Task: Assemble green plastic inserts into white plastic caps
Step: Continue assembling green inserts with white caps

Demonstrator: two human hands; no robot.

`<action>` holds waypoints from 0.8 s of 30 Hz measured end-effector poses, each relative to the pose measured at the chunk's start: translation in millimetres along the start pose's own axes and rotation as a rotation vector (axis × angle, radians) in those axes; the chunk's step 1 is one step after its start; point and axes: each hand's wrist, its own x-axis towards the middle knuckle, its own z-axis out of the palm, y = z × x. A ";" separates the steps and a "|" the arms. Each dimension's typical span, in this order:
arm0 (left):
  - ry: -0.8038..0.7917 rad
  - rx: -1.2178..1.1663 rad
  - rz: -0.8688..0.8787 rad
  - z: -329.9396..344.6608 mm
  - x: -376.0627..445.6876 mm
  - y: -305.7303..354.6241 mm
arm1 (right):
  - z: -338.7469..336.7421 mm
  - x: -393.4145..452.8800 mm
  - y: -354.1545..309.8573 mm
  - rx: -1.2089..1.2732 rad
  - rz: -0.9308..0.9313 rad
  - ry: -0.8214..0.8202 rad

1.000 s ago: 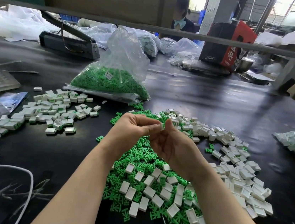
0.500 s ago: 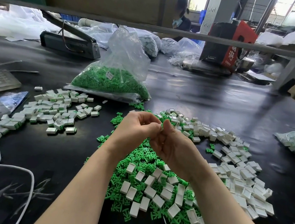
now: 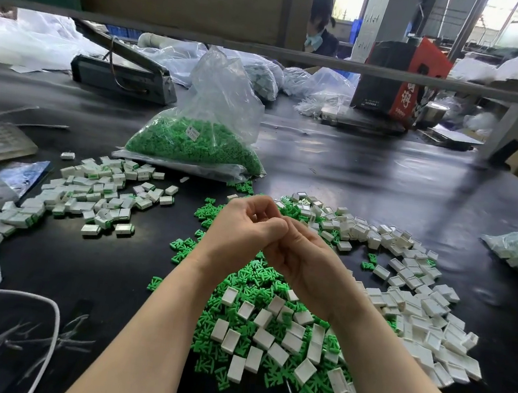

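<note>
— Above the green inserts [image 3: 250,280], do we see what our hands grip?
— No. Our left hand [image 3: 243,230] and right hand [image 3: 302,260] meet with curled fingers; any part between them is hidden. White caps [image 3: 414,300] lie right, finished ones [image 3: 100,199] left, on the table [image 3: 367,183]

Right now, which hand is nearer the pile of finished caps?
Left. The left hand is on the side of the finished caps; the right hand touches it on the far side, over the green inserts.
</note>
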 end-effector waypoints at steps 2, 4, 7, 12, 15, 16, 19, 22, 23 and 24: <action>0.000 0.009 0.007 0.5 0.4 -0.7 | -1.1 0.2 0.8 -0.011 -0.008 0.003; -0.004 0.012 0.013 0.9 0.6 -1.7 | -1.4 -0.1 1.9 -0.028 -0.016 0.010; -0.004 0.009 0.018 1.2 1.3 -3.0 | -0.8 -0.3 4.0 -0.052 -0.031 0.021; -0.006 -0.056 -0.002 0.1 1.8 -2.8 | 0.9 0.2 1.7 -0.105 -0.020 0.014; -0.032 -0.133 -0.024 -1.4 1.9 -2.9 | 0.0 0.8 1.4 -0.157 -0.024 0.013; -0.038 -0.164 -0.037 -1.6 1.7 -3.0 | -0.5 1.1 1.6 -0.164 -0.024 0.013; -0.032 -0.217 -0.097 -2.9 1.6 -3.1 | -1.4 1.5 1.6 -0.158 -0.006 0.004; 0.016 -0.255 -0.166 -9.6 3.2 -6.3 | -2.9 0.1 -1.0 -0.204 0.005 0.025; 0.049 -0.285 -0.206 -13.4 4.0 -7.3 | -3.7 -0.8 -2.3 -0.256 -0.002 0.042; 0.097 -0.331 -0.264 -18.2 4.9 -8.1 | -4.2 -1.9 -4.1 -0.303 -0.014 0.060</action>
